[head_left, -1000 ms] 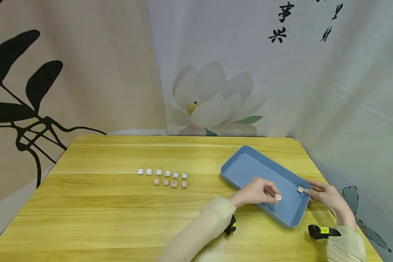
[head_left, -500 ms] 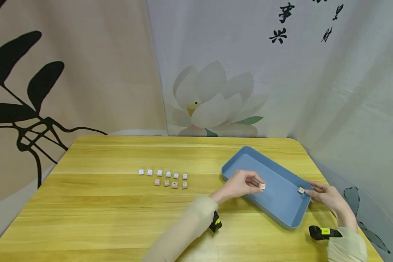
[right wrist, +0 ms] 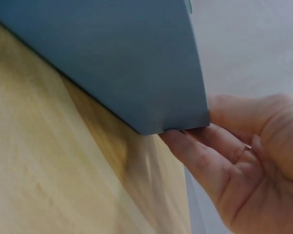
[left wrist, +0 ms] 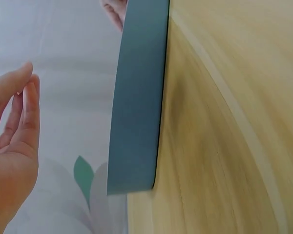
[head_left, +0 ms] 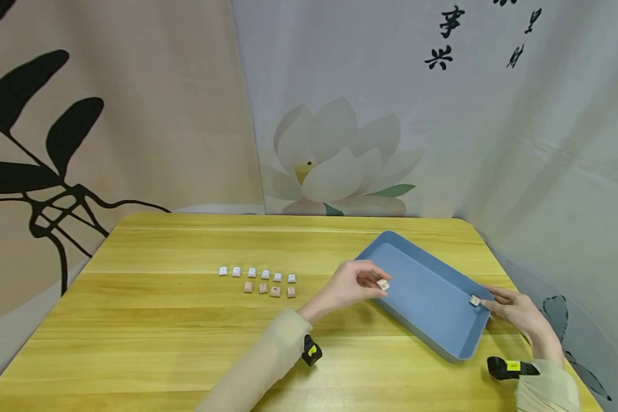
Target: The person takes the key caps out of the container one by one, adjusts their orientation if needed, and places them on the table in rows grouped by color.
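In the head view my left hand pinches a pale keycap above the near-left edge of the blue tray. The fingers hide this keycap in the left wrist view, where thumb and index tip meet. My right hand holds the tray's right end, thumb over the rim and fingers against the outside, as the right wrist view shows. Inside the tray, close to the right thumb, lies another keycap. Left of the tray, a row of several white keycaps lies behind a shorter row of pinkish-beige keycaps.
The wooden table carries everything, with the tray set at an angle near its right edge. A printed curtain hangs behind the table. Each wrist wears a black camera strap, such as the right strap.
My left hand has moved left across the tray, from over its right half to its left edge, still pinching the keycap. My right hand has stayed on the tray.
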The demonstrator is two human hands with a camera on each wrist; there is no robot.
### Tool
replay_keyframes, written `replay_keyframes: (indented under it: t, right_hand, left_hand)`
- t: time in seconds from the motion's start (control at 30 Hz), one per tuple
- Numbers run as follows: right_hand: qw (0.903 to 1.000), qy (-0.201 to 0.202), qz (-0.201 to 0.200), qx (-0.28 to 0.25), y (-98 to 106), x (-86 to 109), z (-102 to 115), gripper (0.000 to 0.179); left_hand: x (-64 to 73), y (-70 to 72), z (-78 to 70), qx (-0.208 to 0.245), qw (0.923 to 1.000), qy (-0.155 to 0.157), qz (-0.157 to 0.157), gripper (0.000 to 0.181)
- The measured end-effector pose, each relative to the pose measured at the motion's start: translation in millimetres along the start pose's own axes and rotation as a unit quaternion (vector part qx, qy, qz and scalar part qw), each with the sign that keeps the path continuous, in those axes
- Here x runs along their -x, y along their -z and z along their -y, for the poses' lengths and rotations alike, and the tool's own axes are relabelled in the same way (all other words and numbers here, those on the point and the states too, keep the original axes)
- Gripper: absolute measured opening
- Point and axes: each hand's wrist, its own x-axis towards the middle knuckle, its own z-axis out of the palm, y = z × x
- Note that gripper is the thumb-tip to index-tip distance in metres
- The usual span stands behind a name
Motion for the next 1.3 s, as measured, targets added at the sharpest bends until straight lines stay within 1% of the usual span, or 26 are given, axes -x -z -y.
replay_keyframes:
  t: [0.2,0.37,0.47,0.53,0.7,0.77,0.93,1.03,1.17,1.3]
  right_hand:
    - [1.0,-0.003,0.007,-0.001,1.0,0.9,1.7,0.073]
    - [0.9999,-0.006,0.008,-0.004,1.3,0.0,1.5,0.072]
    - [1.0,-0.005,0.005,-0.006,1.3,-0.7,0.7,0.072]
    - [1.0,-0.003,0.005,-0.007,1.1,-0.8,0.1,0.072]
    - [0.9999,-0.004,0.006,-0.009,0.6,-0.7,-0.5,0.072]
    - [1.0,-0.004,0.005,-0.007,0.7,-0.6,0.0,0.072]
    - [1.0,-0.003,0.005,-0.004,0.9,-0.4,0.2,0.073]
    - [1.0,-0.002,0.006,-0.006,0.9,-0.1,-0.3,0.074]
    - [0.9999,-0.001,0.01,-0.006,1.0,-0.7,-1.0,0.074]
    - [1.0,0.0,0.009,-0.003,1.0,-1.2,-0.9,0.073]
  left_hand:
    - [18.2,16.6,-3.4,-0.012,0.9993,0.004,-0.035,0.021]
    - [29.3,27.2,-3.5,-0.016,0.9977,-0.002,-0.066,0.02]
    - [34.7,33.1,-2.3,-0.026,0.9973,-0.005,-0.069,0.02]
    - [38.9,37.3,-2.0,-0.039,0.9971,-0.003,-0.065,0.02]
    - [49.7,49.2,-0.9,-0.067,0.9965,0.019,-0.045,0.025]
    - [53.9,54.3,-0.5,-0.075,0.9959,0.025,-0.043,0.026]
    - [64.5,67.5,0.1,-0.085,0.9942,0.028,-0.06,0.022]
    - [69.7,76.2,2.2,-0.092,0.993,0.024,-0.069,0.021]
    - [76.6,88.6,6.1,-0.104,0.9911,0.03,-0.078,0.026]
    - [84.8,101.6,8.7,-0.103,0.9896,0.039,-0.093,0.028]
